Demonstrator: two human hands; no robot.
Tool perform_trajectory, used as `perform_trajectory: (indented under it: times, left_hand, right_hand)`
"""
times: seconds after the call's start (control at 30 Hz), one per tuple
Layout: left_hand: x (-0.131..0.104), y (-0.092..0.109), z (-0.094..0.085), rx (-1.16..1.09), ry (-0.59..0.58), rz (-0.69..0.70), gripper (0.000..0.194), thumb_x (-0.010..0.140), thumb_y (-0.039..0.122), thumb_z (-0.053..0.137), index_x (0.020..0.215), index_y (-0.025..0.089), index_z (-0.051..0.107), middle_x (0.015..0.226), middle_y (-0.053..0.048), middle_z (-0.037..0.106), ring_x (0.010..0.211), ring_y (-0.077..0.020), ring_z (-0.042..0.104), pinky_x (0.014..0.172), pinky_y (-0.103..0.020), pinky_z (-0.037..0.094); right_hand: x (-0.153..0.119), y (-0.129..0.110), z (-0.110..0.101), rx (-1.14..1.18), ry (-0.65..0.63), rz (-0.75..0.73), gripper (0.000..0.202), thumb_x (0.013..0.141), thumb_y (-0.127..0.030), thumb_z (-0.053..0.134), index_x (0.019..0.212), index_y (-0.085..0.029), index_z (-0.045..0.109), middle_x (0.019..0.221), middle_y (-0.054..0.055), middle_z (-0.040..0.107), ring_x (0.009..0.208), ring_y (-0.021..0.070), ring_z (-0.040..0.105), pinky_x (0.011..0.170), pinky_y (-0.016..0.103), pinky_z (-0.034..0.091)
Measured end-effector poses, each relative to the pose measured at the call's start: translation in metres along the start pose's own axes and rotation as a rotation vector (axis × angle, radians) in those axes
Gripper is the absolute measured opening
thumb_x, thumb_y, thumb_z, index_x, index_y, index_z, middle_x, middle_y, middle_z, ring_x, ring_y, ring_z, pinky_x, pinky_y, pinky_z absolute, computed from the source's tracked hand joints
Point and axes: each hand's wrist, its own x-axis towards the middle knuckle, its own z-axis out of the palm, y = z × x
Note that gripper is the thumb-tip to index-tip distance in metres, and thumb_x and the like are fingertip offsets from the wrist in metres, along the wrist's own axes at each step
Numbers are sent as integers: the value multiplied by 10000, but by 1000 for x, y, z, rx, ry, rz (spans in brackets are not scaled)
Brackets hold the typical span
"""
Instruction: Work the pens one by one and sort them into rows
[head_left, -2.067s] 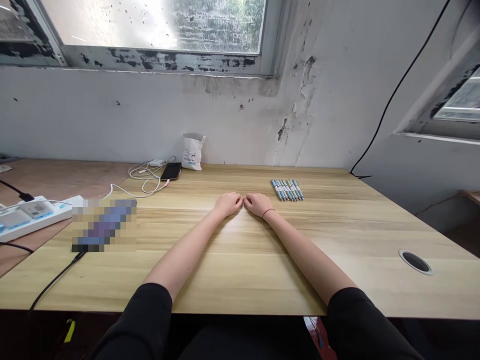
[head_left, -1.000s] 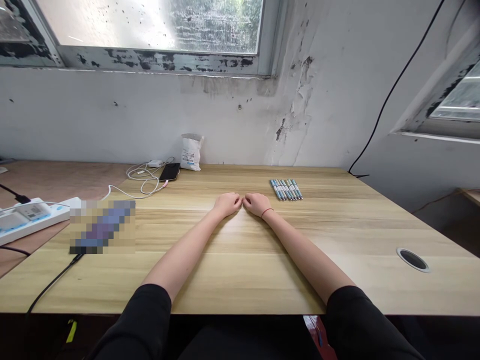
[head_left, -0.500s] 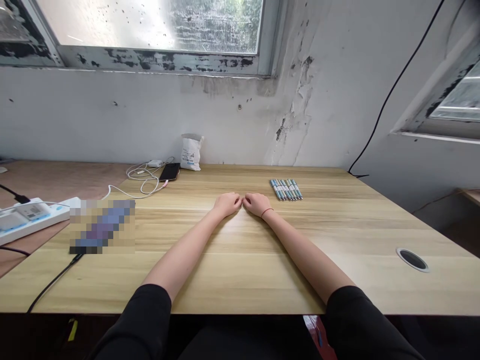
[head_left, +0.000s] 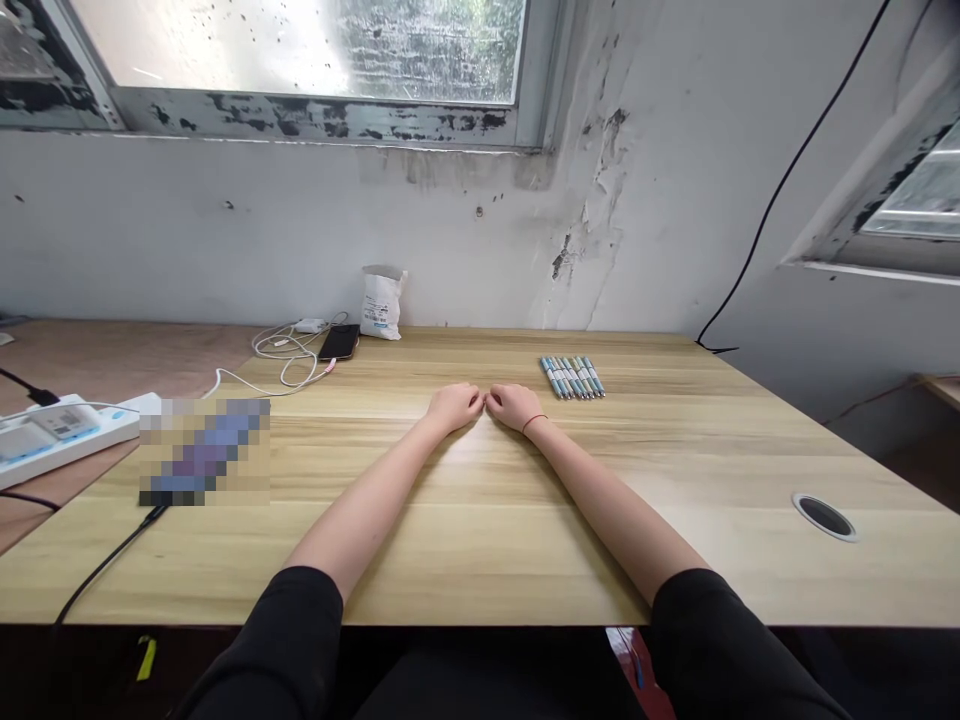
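My left hand (head_left: 454, 406) rests on the wooden desk (head_left: 480, 540) in a loose fist, with nothing visible in it. Close against it, at the middle of the desk, lies my right hand (head_left: 513, 406), curled the same way, a thin red string (head_left: 535, 420) around its wrist. The knuckles of both hands meet or nearly meet. Beyond my right hand, a little to the right, several pens (head_left: 572, 378) in bluish and greenish tones lie side by side in a row. Neither hand touches them.
At the back left are a black phone (head_left: 340, 342), a white cable (head_left: 294, 370) and a white paper bag (head_left: 382, 304). A power strip (head_left: 82, 438) and a blurred-out device (head_left: 206, 455) lie on the left. A round grommet (head_left: 825, 517) sits at the right.
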Motion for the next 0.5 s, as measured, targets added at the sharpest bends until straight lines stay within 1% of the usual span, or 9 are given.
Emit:
perform_trajectory:
  times: [0.1, 0.17, 0.23, 0.27, 0.3, 0.37, 0.4, 0.47, 0.5]
  left_hand:
    - [-1, 0, -1, 6, 1, 3, 366, 892, 385, 348, 768, 175, 621, 826, -71, 622, 785, -185, 573, 682, -274, 395]
    - [-1, 1, -1, 6, -1, 1, 360, 888, 387, 356, 775, 175, 624, 830, -70, 622, 794, -186, 573, 689, -273, 395]
    - [-1, 1, -2, 2, -5, -3, 355, 885, 386, 361, 783, 176, 628, 838, -70, 622, 805, -185, 572, 698, -272, 396]
    - [-1, 1, -2, -2, -6, -6, 352, 884, 385, 363, 786, 176, 630, 843, -70, 623, 809, -184, 572, 701, -271, 397]
    - [-1, 1, -2, -6, -7, -8, 350, 883, 384, 365, 787, 177, 631, 845, -70, 623, 811, -184, 573, 702, -270, 398]
    - [-1, 1, -1, -12, -7, -12, 346, 881, 385, 370, 785, 180, 632, 844, -68, 625, 808, -184, 575, 694, -270, 399]
    - [-1, 1, -1, -14, -6, -14, 346, 879, 385, 371, 782, 180, 632, 841, -67, 625, 804, -185, 575, 689, -270, 398]
    - [-2, 1, -1, -16, -3, -16, 349, 879, 387, 370, 776, 181, 631, 836, -66, 626, 796, -185, 576, 681, -271, 398]
    - [-2, 1, 0, -17, -2, -17, 351, 879, 388, 368, 775, 181, 631, 835, -66, 626, 794, -185, 577, 680, -271, 398]
  right_hand:
    - [4, 8, -4, 2, 64, 50, 342, 881, -350, 344, 804, -191, 637, 835, 82, 662, 753, 185, 566, 622, 262, 321]
    - [5, 23, -10, -27, 187, 142, 339, 878, -320, 332, 805, -177, 630, 844, 101, 651, 819, 212, 552, 686, 289, 334]
    - [5, 45, -17, -65, 363, 310, 324, 869, -326, 340, 869, -165, 620, 942, 125, 628, 970, 262, 501, 782, 336, 330]
    - [4, 56, -19, -74, 428, 409, 324, 855, -363, 368, 937, -161, 607, 1026, 138, 601, 1036, 290, 461, 820, 365, 321]
    - [3, 68, -21, -64, 443, 503, 369, 825, -425, 414, 1016, -157, 581, 1094, 149, 568, 1075, 313, 429, 844, 389, 316]
    - [0, 87, -21, 14, 363, 661, 564, 764, -549, 464, 1150, -140, 507, 1185, 177, 502, 1102, 332, 407, 871, 413, 313]
    - [-1, 94, -19, 50, 310, 707, 660, 738, -606, 465, 1204, -138, 465, 1221, 188, 470, 1121, 340, 393, 889, 424, 305]
    - [-2, 103, -16, 76, 246, 752, 791, 695, -693, 451, 1273, -155, 399, 1295, 198, 396, 1175, 352, 352, 931, 448, 270]
    - [-2, 105, -14, 71, 225, 757, 822, 679, -717, 444, 1288, -168, 385, 1322, 196, 364, 1197, 356, 330, 946, 458, 253]
